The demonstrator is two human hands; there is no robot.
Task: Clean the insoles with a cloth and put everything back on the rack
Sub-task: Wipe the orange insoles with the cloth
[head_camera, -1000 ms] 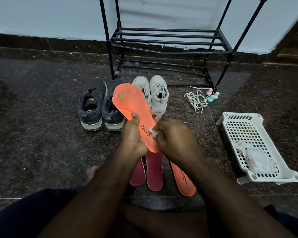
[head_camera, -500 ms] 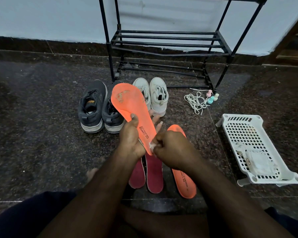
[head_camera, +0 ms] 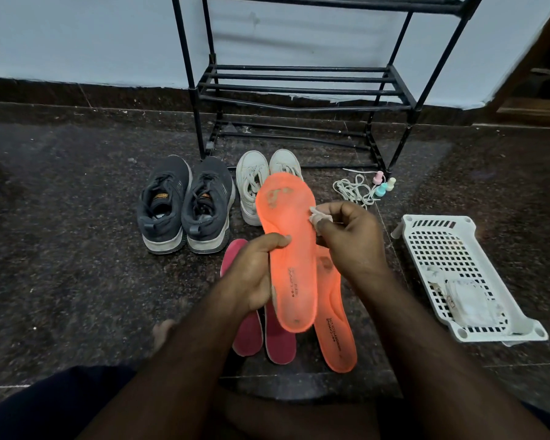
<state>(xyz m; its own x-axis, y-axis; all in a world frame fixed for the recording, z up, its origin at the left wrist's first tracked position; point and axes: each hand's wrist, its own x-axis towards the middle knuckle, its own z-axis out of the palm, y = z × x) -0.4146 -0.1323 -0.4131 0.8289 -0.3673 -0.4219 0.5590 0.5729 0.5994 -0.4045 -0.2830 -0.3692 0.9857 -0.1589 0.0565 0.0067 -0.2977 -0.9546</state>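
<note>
L hand (head_camera: 254, 277) grips orange insole (head_camera: 291, 249); floor insole (head_camera: 337, 338) reads "CAMPUS".

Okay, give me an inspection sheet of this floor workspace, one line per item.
Surface: dark speckled stone floor, dusty.
Job's things: orange insole held up, grime near its toe; second orange insole and two pink insoles on the floor; small cloth.
Clutter: grey shoes, white shoes, white basket, small bottles.
Hands: left hand grips the held insole; right hand pinches the cloth at its edge.
Cables: none; loose white laces.
Surroundings: black rack, shelves bare; pale wall.
</note>
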